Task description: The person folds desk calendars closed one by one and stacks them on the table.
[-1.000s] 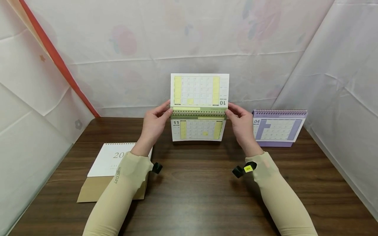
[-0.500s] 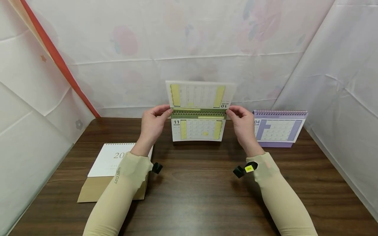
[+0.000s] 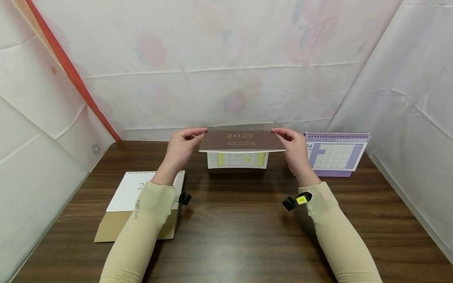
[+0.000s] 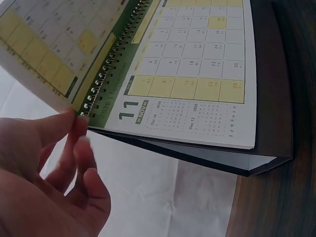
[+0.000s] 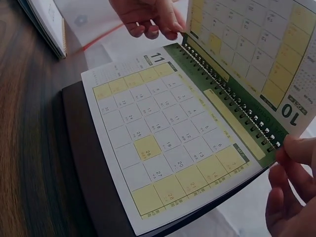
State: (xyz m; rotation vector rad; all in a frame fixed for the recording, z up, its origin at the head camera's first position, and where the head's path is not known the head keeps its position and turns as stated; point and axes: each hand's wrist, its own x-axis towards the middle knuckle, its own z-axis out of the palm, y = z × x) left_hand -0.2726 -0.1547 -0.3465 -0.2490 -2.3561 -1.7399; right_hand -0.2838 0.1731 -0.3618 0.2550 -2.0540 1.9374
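Observation:
A desk calendar with a brown cover marked 2027 [image 3: 242, 142] stands at the back middle of the table in the head view. Its cover and page stack slant forward over the November page [image 3: 238, 160]. My left hand [image 3: 178, 151] pinches the left end of the calendar's top edge, by the spiral binding [image 4: 106, 74]. At the opposite end, the fingers of my right hand [image 3: 295, 155] pinch the edge beside the rings. Both wrist views show the green-and-yellow November page [image 5: 158, 133] below and the October page [image 5: 247, 29] raised. A dark stand [image 4: 274, 84] backs the pages.
To the right stands a purple desk calendar [image 3: 336, 155] showing 04, close to my right hand. A white calendar on a tan stand [image 3: 132, 226] sits front left, partly under my left forearm. White patterned cloth [image 3: 226, 59] hangs behind the wood-grain table [image 3: 233, 243].
The raised October page and the stack behind it have swung forward and down, so the brown 2027 cover now shows on top. Both hands stay at the binding's ends.

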